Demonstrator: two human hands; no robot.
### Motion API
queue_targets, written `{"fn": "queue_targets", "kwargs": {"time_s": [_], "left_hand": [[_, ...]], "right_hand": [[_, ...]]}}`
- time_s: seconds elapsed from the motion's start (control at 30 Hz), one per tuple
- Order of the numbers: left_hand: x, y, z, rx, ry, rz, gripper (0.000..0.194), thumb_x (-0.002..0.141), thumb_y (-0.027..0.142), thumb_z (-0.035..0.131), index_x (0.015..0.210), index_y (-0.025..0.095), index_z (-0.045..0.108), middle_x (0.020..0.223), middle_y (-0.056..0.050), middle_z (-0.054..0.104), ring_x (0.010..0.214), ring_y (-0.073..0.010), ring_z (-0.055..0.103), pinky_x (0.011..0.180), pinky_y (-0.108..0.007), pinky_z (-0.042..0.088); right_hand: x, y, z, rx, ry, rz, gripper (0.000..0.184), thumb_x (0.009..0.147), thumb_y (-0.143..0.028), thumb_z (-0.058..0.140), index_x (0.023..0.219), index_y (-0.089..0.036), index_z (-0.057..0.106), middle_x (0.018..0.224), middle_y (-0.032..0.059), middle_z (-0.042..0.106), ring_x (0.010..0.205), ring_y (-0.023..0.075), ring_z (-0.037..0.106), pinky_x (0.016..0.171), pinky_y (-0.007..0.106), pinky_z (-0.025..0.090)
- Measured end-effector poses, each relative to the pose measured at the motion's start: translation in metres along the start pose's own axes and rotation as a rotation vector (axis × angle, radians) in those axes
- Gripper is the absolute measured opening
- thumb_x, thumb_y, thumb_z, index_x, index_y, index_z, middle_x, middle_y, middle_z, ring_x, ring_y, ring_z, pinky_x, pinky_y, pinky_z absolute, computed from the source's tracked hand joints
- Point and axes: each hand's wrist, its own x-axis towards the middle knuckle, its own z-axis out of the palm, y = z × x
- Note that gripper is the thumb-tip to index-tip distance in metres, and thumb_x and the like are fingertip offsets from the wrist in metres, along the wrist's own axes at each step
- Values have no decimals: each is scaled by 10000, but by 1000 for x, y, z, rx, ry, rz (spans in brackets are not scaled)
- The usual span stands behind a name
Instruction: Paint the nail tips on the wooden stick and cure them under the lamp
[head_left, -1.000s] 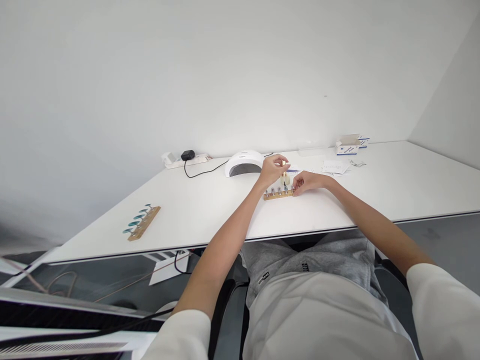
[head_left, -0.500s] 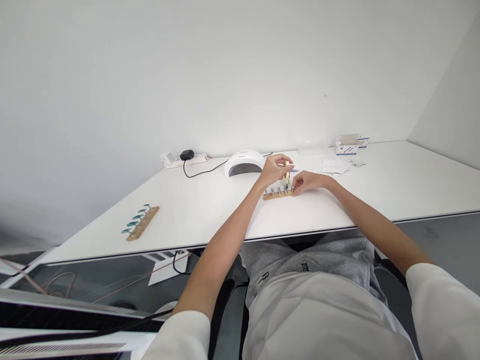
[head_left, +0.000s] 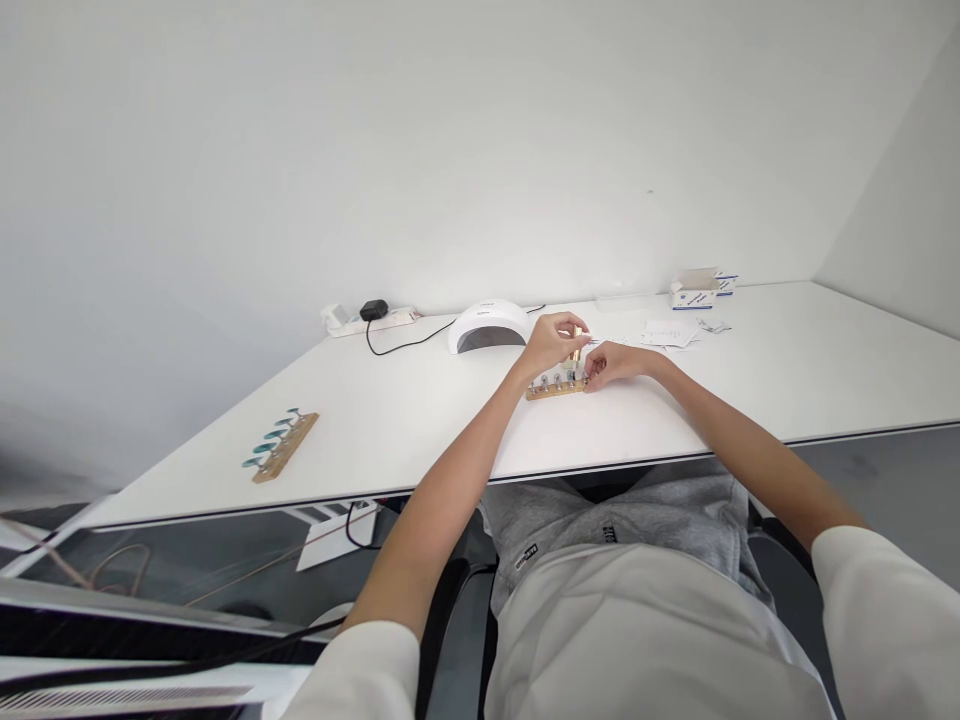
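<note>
My left hand (head_left: 555,341) pinches the gold cap (head_left: 576,354) of a nail polish brush, tip pointing down over the right part of a wooden nail stand (head_left: 556,391). Behind the cap a pale bottle shows in part, mostly covered. Several small tips on metal posts stand in a row along the wood. My right hand (head_left: 609,366) is closed at the stand's right end, fingers around its last post or tip; exactly what they pinch is hidden. Whether the bristles touch a tip is too small to tell.
A white nail lamp (head_left: 489,326) stands behind my left hand. At left lies another wooden stand (head_left: 287,448) with teal tips. A power strip (head_left: 390,320) with a black adapter (head_left: 373,310), papers (head_left: 669,333) and an opened box (head_left: 694,292) are along the back.
My left hand has shifted slightly right and lower with the brush, which now leans over the stand's right part. My right hand stays at the stand's end.
</note>
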Motion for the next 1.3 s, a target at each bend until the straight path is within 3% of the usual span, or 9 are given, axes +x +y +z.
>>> {"fn": "queue_targets", "kwargs": {"time_s": [1.03, 1.3], "left_hand": [[5, -4, -4, 53, 196, 70, 151, 664, 260, 670, 753, 145, 631, 622, 24, 534, 525, -76, 493, 500, -204, 430], [3, 0, -8, -147, 127, -22, 210, 675, 314, 708, 782, 154, 623, 608, 22, 544, 406, -41, 379, 386, -203, 283]], "right_hand": [[0, 0, 0, 14, -4, -1, 430, 512, -508, 814, 760, -178, 692, 796, 22, 658, 746, 164, 562, 681, 282, 391], [-1, 0, 1, 15, -4, 16, 424, 500, -512, 809, 749, -186, 699, 788, 20, 661, 755, 173, 568, 691, 293, 396]]}}
